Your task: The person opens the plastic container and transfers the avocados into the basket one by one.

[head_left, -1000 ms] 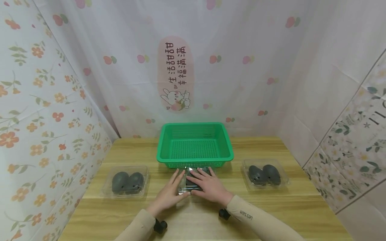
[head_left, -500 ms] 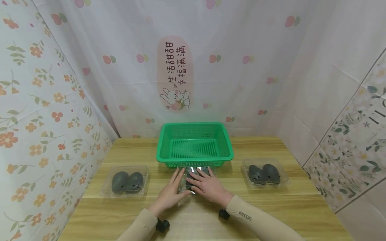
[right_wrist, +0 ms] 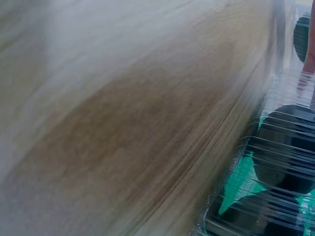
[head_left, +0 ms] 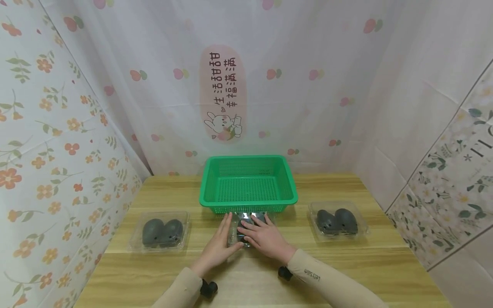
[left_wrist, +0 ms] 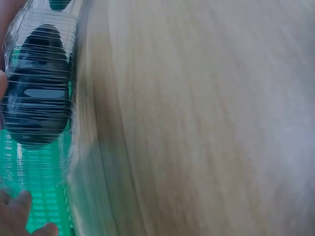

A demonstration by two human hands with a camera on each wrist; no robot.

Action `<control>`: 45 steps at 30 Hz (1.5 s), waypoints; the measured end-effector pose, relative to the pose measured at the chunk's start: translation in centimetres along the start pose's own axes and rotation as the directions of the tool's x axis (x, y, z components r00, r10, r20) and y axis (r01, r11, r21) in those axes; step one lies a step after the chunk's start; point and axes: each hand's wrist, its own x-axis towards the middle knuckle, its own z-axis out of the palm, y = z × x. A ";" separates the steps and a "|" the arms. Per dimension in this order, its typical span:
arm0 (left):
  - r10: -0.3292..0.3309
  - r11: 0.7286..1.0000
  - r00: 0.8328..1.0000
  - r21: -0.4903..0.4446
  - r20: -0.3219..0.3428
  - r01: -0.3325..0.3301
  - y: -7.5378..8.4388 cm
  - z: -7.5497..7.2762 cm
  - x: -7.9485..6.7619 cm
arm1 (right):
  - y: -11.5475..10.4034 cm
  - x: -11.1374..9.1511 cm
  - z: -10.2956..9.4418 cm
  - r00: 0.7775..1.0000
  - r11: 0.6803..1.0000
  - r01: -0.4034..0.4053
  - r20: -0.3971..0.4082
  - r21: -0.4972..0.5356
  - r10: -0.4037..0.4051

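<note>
In the head view a clear plastic clamshell box (head_left: 250, 216) with dark egg-shaped things inside lies at the middle of the table, just in front of the green basket. My right hand (head_left: 265, 238) rests on its lid with the fingers spread and extended. Along the box's left side lies my left hand (head_left: 217, 249), fingers straight and the thumb reaching toward its near edge. The left wrist view shows a dark oval thing (left_wrist: 39, 88) through the ribbed clear plastic. In the right wrist view dark rounded things (right_wrist: 285, 147) sit under the same kind of plastic. My hands partly cover the box.
A green perforated basket (head_left: 248, 201) stands behind the box. One similar clear box (head_left: 186, 226) is at the left and another (head_left: 358, 209) at the right, each holding two dark grey egg-shaped things. Patterned curtains (head_left: 300, 85) enclose the wooden table (head_left: 346, 265) at the back and sides.
My left hand's fingers have drawn slightly closer together, and its wrist has shifted a little to the right. The right hand stays on the lid, and the boxes and basket keep their places.
</note>
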 end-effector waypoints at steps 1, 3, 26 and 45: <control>0.000 1.000 1.000 0.000 -0.002 0.000 0.0 0.0 0.0 | 0.0 0.0 0.0 1.000 1.000 0.001 -0.004 0.000 -0.001; 0.002 1.000 1.000 -0.005 -0.007 -0.002 0.0 0.1 0.0 | 0.0 0.0 -0.1 1.000 1.000 0.004 -0.012 0.004 -0.004; -0.071 0.958 0.997 -0.278 0.012 0.072 0.6 0.3 0.0 | 0.1 0.2 -0.1 0.998 0.999 -0.021 -0.051 0.043 0.023; -0.101 0.901 0.992 -0.429 -0.075 0.059 0.7 1.0 -0.7 | 0.2 0.0 0.5 0.994 0.998 -0.016 -0.104 0.063 0.022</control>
